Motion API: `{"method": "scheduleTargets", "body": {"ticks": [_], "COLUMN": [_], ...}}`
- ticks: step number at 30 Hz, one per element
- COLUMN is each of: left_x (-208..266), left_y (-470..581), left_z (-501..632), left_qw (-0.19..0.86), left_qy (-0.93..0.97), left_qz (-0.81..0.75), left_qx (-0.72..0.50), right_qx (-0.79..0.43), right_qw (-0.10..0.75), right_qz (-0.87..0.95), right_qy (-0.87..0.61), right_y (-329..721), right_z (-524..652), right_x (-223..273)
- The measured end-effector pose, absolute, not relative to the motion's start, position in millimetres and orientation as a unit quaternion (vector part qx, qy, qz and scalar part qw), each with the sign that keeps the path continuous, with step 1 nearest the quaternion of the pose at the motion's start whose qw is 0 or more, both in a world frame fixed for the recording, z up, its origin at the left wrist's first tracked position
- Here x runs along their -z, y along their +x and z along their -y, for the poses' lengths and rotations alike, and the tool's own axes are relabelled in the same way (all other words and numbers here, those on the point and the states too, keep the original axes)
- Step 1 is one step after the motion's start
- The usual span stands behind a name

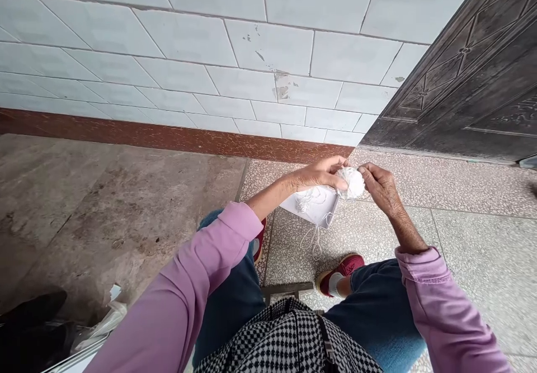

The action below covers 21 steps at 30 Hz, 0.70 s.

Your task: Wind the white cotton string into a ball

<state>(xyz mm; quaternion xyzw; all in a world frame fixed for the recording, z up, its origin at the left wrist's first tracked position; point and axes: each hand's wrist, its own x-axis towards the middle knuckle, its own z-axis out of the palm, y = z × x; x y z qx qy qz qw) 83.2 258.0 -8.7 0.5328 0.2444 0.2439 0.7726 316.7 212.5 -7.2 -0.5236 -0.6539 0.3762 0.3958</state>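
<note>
A round white ball of string (351, 182) is gripped in my left hand (321, 175), whose thumb lies across its near side. My right hand (380, 185) is closed in a pinch at the ball's right edge; what its fingertips hold is too small to make out. Below my left hand, a shallow white box (321, 215) rests partly hidden. Loose white string (308, 199) lies in a tangle inside it, and some strands hang over its near edge toward the floor.
A tiled wall (268, 43) with a brown base strip rises ahead, and a dark carved door (474, 76) stands at the right. Red shoes (348, 264) are on the speckled floor (377, 233). Dark items and clear plastic (103, 325) lie at the lower left.
</note>
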Motion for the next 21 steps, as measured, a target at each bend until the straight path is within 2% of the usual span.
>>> {"method": "scheduleTargets", "body": {"ticks": [3,8,15,18,21], "left_x": [7.7,10.6,9.3,17.0,24.8], "left_y": [89.2,86.7,52.4,56.0,71.6], "left_z": [-261.4,-279.1,-310.8,-302.3,-284.5], "left_qw": [0.801,0.784,0.663,0.59,0.53], "left_qy": [0.477,0.431,0.376,0.448,0.597], "left_qz": [-0.205,-0.213,-0.33,-0.425,-0.438], "left_qx": [-0.299,-0.393,-0.556,-0.52,-0.415], "right_qx": [-0.422,-0.541,-0.563,-0.569,-0.575], "right_qw": [0.373,0.318,0.332,0.294,0.274], "right_qz": [0.65,0.621,0.604,0.642,0.66], "right_qy": [-0.51,-0.47,-0.456,-0.421,-0.397], "right_y": [311.0,310.6,318.2,310.8,306.6], "right_z": [-213.9,-215.0,-211.8,-204.0,-198.2], "right_x": [14.1,15.7,8.4,1.3,-6.5]}}
